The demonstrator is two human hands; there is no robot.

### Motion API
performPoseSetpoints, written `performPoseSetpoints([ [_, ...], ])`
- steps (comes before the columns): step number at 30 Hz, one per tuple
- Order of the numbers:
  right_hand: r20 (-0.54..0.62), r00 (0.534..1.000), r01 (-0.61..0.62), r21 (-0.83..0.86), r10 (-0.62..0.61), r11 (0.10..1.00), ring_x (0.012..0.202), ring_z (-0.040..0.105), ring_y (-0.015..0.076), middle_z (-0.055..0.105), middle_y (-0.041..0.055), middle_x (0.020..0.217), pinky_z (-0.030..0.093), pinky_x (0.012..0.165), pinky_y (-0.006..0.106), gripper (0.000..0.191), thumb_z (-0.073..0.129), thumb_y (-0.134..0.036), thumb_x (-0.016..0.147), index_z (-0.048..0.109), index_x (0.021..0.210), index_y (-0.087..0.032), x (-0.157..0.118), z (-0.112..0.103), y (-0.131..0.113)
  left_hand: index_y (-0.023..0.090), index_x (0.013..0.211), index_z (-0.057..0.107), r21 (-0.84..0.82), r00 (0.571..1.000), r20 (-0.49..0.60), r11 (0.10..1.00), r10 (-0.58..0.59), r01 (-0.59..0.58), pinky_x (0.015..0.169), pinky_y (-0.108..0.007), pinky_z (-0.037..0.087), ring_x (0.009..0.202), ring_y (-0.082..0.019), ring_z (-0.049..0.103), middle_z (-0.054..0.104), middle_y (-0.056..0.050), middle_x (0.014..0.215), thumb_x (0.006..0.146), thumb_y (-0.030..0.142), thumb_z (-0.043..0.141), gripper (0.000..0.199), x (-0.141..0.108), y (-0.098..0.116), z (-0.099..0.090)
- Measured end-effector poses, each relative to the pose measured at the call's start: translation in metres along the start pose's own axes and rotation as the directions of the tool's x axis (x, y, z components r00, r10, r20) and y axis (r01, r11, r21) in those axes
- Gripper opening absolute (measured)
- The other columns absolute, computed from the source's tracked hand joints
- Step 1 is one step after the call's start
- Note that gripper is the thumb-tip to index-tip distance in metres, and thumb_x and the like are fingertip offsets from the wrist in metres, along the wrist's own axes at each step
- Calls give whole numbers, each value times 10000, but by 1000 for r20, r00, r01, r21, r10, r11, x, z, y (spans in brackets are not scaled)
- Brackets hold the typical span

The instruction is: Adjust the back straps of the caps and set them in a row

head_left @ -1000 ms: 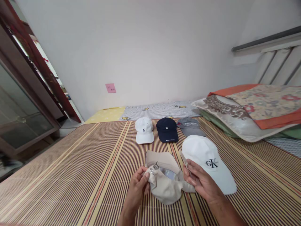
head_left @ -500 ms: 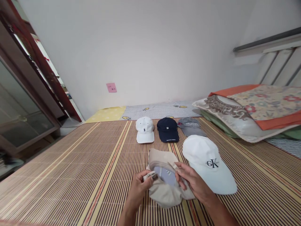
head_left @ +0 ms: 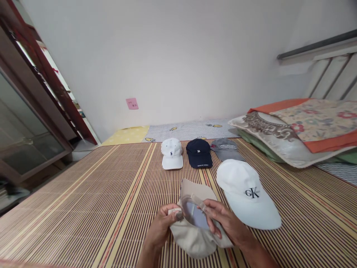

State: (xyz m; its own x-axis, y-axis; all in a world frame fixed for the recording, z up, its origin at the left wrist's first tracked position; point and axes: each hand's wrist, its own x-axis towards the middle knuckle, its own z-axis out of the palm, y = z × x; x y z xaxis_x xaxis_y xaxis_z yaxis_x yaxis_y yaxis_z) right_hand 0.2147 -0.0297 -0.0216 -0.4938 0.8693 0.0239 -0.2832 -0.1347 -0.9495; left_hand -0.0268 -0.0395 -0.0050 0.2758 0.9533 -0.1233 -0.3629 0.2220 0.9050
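Note:
Both hands hold a beige baseball cap [head_left: 192, 240], turned so that its inside and bluish lining show and its brim [head_left: 196, 189] points away from me. My left hand [head_left: 164, 223] pinches one end of the back strap, where a small metal buckle [head_left: 179, 214] shows at the thumb. In my right hand [head_left: 220, 216] is the other strap end [head_left: 199, 203], its loose tip sticking out toward the left. The two strap ends are apart. Just right of my right hand lies a white cap with CK letters [head_left: 248, 193].
Farther back, a white cap [head_left: 172, 153], a navy cap [head_left: 199, 152] and a grey cap [head_left: 225, 149] sit in a row on the striped mat [head_left: 83, 201]. Folded bedding [head_left: 301, 130] is piled at the right. A pink note [head_left: 132, 104] sticks to the wall.
The beige cap has shifted slightly toward me and tilted. The strap end in my right hand has swung up and left, now showing across the cap's opening.

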Motion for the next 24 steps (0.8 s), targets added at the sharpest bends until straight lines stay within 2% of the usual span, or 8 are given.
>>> performPoseSetpoints([
  [3,-10,1000,30,10,-30,999,495,517,90,663,-20,650,378,521,224,349,697,-541,925,698,931,-192,0,5,-5,131,726,739,-36,1000,7,999,2,-2,528,-194,356,527,-72,510,633,4,613,642,464,941,398,0,3,1],
  [5,-28,997,68,-11,-69,998,576,549,102,667,-5,700,411,600,240,346,711,-526,918,724,913,-181,1,7,-9,135,741,742,-61,1000,11,998,13,-12,525,-192,360,526,-70,511,634,6,616,656,456,935,384,1,4,2],
  [9,-54,996,70,-8,-70,998,494,383,63,637,-26,699,265,507,240,346,718,-536,907,704,918,-190,1,9,-12,135,751,748,-93,1000,12,995,23,-22,522,-184,368,523,-64,513,635,10,616,662,449,938,378,1,5,4],
  [13,-81,996,37,-73,-43,997,445,268,68,553,-69,543,163,452,250,419,695,-617,896,670,938,-200,-1,12,-10,125,765,763,-79,1000,0,997,11,-11,534,-183,387,539,-71,542,672,-7,639,639,453,953,400,1,4,5],
  [18,-64,998,5,-160,-16,987,416,261,62,530,-82,507,168,429,240,449,694,-649,886,634,888,-204,-3,17,-9,124,772,770,-67,1000,15,998,6,-5,547,-187,407,556,-85,573,695,-18,654,582,489,978,460,0,5,7],
  [24,-68,997,15,-211,-30,977,437,315,71,531,-75,513,210,442,230,458,666,-654,910,659,913,-196,-3,19,-5,134,765,760,-71,999,32,997,13,-10,541,-177,388,552,-72,539,674,1,643,624,456,966,408,0,4,5],
])
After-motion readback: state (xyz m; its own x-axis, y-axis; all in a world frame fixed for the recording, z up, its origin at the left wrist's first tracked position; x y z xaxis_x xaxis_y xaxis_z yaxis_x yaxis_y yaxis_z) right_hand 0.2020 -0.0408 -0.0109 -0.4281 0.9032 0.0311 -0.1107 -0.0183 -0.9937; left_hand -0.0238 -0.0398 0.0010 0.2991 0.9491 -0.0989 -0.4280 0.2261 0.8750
